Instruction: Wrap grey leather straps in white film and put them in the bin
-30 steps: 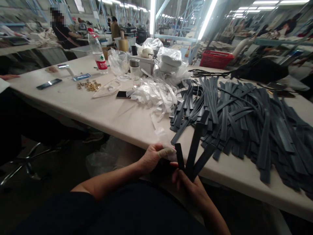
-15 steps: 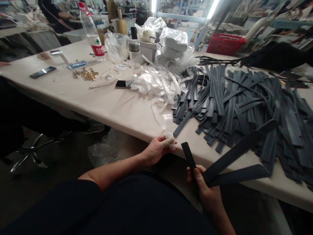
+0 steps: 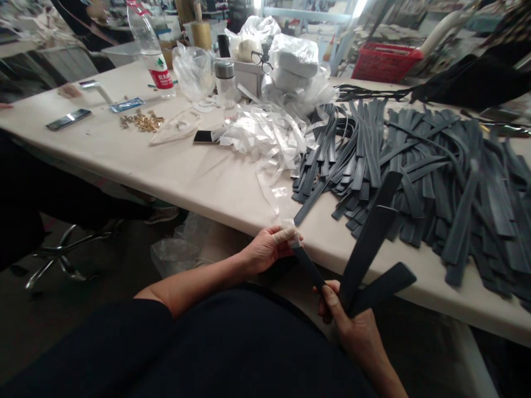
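Observation:
At the table's front edge, my left hand (image 3: pixel 269 251) pinches a translucent white strip (image 3: pixel 287 224), which runs back to a pile of similar strips (image 3: pixel 265 135). My right hand (image 3: pixel 346 315) is closed around dark grey straps (image 3: pixel 369 243), whose long parts stick out up and to the right. The short end of a held strap (image 3: pixel 309 266) reaches my left fingertips and meets the white strip there. A large heap of dark grey straps (image 3: pixel 415 160) covers the right side of the table.
On the table (image 3: pixel 174 182) stand a plastic bottle (image 3: pixel 155 66), a glass jar (image 3: pixel 226 88) and plastic-wrapped bundles (image 3: pixel 294 61). Brass-coloured pieces (image 3: pixel 145 121) and a phone (image 3: pixel 68 119) lie at the left. A red basket (image 3: pixel 385 62) is behind. Another person's dark-clothed leg (image 3: pixel 83 193) shows at left.
The short strap end has come to my left fingers, where before there was a gap. The straps in my right hand have swung more upright. The view has shifted slightly.

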`<action>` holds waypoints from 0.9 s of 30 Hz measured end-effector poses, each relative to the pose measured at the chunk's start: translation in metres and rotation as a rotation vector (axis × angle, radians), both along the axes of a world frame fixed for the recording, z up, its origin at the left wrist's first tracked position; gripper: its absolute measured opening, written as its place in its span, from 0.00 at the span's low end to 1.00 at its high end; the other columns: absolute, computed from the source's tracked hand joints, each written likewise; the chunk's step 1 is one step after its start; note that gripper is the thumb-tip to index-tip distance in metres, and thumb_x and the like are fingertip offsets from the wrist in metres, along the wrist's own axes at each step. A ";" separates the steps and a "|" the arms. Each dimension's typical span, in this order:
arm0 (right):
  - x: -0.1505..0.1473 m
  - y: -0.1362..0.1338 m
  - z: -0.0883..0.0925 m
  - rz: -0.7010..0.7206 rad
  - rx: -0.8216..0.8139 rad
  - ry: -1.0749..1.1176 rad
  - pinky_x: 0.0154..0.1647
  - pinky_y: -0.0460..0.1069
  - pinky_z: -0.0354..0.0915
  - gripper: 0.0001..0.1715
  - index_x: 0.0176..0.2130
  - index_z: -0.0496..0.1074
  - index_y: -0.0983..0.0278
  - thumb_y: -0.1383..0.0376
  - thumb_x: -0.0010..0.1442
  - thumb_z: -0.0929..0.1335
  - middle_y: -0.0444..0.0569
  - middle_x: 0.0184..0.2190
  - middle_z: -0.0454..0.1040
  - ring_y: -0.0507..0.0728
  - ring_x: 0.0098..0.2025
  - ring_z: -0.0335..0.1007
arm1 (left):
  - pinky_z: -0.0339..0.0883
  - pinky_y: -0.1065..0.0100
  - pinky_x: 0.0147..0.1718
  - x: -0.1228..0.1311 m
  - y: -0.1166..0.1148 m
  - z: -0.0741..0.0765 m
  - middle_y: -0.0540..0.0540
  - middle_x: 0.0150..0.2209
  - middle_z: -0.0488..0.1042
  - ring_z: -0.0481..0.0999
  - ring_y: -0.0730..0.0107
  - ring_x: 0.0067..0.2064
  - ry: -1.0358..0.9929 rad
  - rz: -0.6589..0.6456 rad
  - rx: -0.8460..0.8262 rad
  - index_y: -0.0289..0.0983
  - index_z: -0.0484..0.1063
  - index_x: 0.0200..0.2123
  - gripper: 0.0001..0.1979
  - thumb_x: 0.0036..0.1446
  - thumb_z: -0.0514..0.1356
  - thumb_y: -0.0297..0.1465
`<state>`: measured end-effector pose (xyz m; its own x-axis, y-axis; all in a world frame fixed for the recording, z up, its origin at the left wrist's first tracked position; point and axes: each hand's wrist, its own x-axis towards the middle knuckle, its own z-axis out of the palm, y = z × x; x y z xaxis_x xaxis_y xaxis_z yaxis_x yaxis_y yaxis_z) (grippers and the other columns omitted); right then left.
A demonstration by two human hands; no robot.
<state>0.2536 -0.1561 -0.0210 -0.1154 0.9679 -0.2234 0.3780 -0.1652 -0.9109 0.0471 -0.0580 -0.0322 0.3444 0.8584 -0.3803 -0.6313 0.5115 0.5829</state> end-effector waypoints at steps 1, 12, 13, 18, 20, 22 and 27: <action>0.000 -0.001 0.000 -0.011 -0.004 0.009 0.26 0.47 0.63 0.22 0.39 0.69 0.63 0.47 0.66 0.64 0.42 0.21 0.69 0.52 0.23 0.66 | 0.74 0.69 0.35 -0.001 0.000 0.000 0.46 0.32 0.80 0.80 0.68 0.34 0.007 0.005 0.002 0.34 0.76 0.32 0.22 0.38 0.76 0.42; -0.021 0.036 0.000 0.138 0.043 0.070 0.27 0.48 0.67 0.24 0.39 0.72 0.64 0.46 0.66 0.63 0.44 0.23 0.71 0.54 0.24 0.68 | 0.68 0.71 0.37 0.002 -0.020 0.003 0.46 0.31 0.79 0.76 0.73 0.32 0.129 -0.117 0.146 0.33 0.81 0.34 0.17 0.44 0.74 0.39; -0.021 0.040 0.000 0.206 0.038 0.072 0.30 0.48 0.68 0.24 0.40 0.72 0.64 0.46 0.66 0.62 0.45 0.26 0.72 0.55 0.27 0.70 | 0.68 0.71 0.37 -0.003 -0.020 0.004 0.46 0.30 0.79 0.75 0.73 0.31 0.155 -0.109 0.171 0.33 0.82 0.35 0.17 0.45 0.73 0.39; -0.013 0.049 -0.005 0.500 -0.003 -0.087 0.36 0.49 0.66 0.26 0.37 0.74 0.63 0.47 0.67 0.61 0.47 0.30 0.73 0.57 0.33 0.71 | 0.69 0.68 0.39 -0.054 -0.028 0.000 0.45 0.31 0.81 0.77 0.68 0.34 0.323 0.099 0.316 0.35 0.83 0.32 0.16 0.41 0.74 0.39; -0.019 0.052 -0.003 0.565 -0.003 -0.120 0.32 0.49 0.64 0.29 0.31 0.72 0.64 0.46 0.68 0.59 0.46 0.26 0.71 0.56 0.30 0.68 | 0.69 0.68 0.37 -0.076 -0.042 -0.006 0.46 0.29 0.80 0.76 0.68 0.32 0.364 0.188 0.325 0.35 0.82 0.30 0.15 0.41 0.74 0.40; -0.038 0.056 0.004 0.642 -0.018 -0.109 0.29 0.48 0.60 0.29 0.29 0.68 0.63 0.46 0.68 0.58 0.44 0.23 0.67 0.54 0.27 0.64 | 0.69 0.69 0.35 -0.091 -0.061 -0.012 0.47 0.27 0.79 0.75 0.70 0.31 0.399 0.246 0.309 0.36 0.81 0.27 0.14 0.42 0.74 0.40; -0.107 0.072 0.022 0.887 -0.028 -0.025 0.26 0.46 0.56 0.28 0.29 0.66 0.63 0.46 0.68 0.58 0.42 0.23 0.63 0.52 0.25 0.57 | 0.66 0.72 0.29 -0.113 -0.096 -0.014 0.48 0.24 0.75 0.72 0.72 0.27 0.495 0.275 0.249 0.35 0.80 0.24 0.14 0.42 0.74 0.40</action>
<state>0.1471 -0.0845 0.0010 -0.8151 0.5189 -0.2576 0.3968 0.1760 -0.9009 -0.0660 -0.1545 -0.0459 -0.0681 0.9743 -0.2149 -0.3443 0.1792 0.9216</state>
